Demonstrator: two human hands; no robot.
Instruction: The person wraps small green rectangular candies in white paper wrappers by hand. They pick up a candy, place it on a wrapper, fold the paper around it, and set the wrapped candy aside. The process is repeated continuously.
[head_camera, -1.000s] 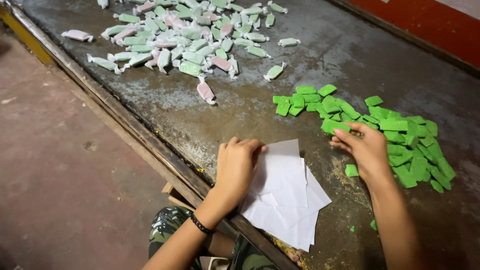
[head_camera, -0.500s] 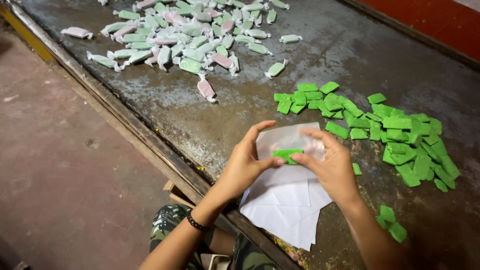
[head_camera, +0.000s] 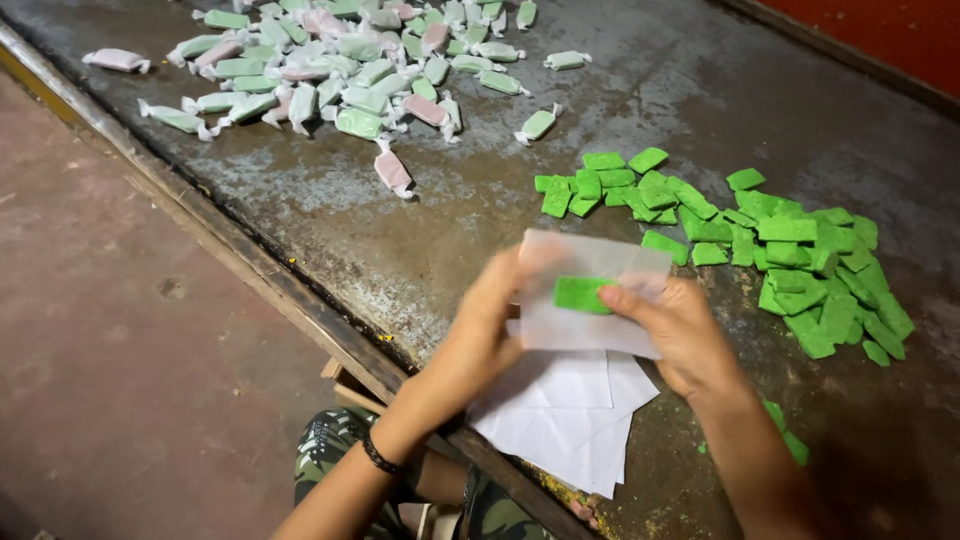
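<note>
I hold a thin white wrapper sheet (head_camera: 590, 325) up between both hands, with a green rectangular candy block (head_camera: 582, 294) lying on it. My left hand (head_camera: 487, 330) grips the sheet's left edge. My right hand (head_camera: 680, 335) pinches the right side, its thumb against the green block. Under my hands lies a stack of white wrapper sheets (head_camera: 565, 420) at the table's near edge. A heap of bare green blocks (head_camera: 770, 250) spreads to the right of my hands.
Several wrapped candies, pale green and pink with twisted ends (head_camera: 340, 70), lie piled at the far left of the worn grey metal table (head_camera: 480, 210). The table's raised edge (head_camera: 220, 240) runs diagonally, with reddish floor (head_camera: 110, 350) beyond it. A red wall (head_camera: 880, 35) is behind.
My right hand took a green block from the heap and brought it onto a sheet that my left hand lifted from the stack. Both hands now hold the sheet up with the block on it.
</note>
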